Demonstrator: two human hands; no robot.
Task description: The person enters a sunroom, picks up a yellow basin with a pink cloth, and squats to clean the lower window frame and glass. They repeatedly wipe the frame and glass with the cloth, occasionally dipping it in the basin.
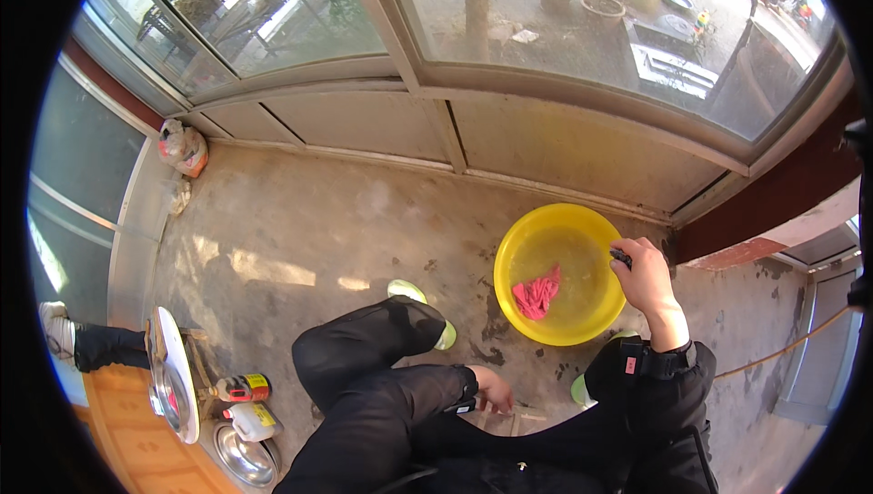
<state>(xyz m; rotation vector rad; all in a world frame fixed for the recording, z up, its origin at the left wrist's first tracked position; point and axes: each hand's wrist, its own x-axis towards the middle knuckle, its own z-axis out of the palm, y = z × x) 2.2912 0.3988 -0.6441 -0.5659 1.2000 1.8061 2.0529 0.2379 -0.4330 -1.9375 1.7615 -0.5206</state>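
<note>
In my right hand [644,276] is a small dark, rough-looking object [620,258], which I cannot name more exactly. The fingers close around it at the right rim of a round yellow plastic basin [503,289]. Cloudy water [580,269] lies in the basin. A crumpled pink cloth [537,295] rests in the water, left of the middle. My left hand [494,390] hangs low between my knees, fingers bent downward beside a light wooden frame [511,422], perhaps a low stool. Whether it grips the frame is hidden.
Glazed panels [382,126] run behind the basin. Damp patches mark the concrete floor [368,221]. At left are a sauce bottle [244,387], a white jug [252,422], metal bowls [242,456], a round-topped stand [181,378] and another person's leg [109,346]. Bags [183,148] sit in the corner.
</note>
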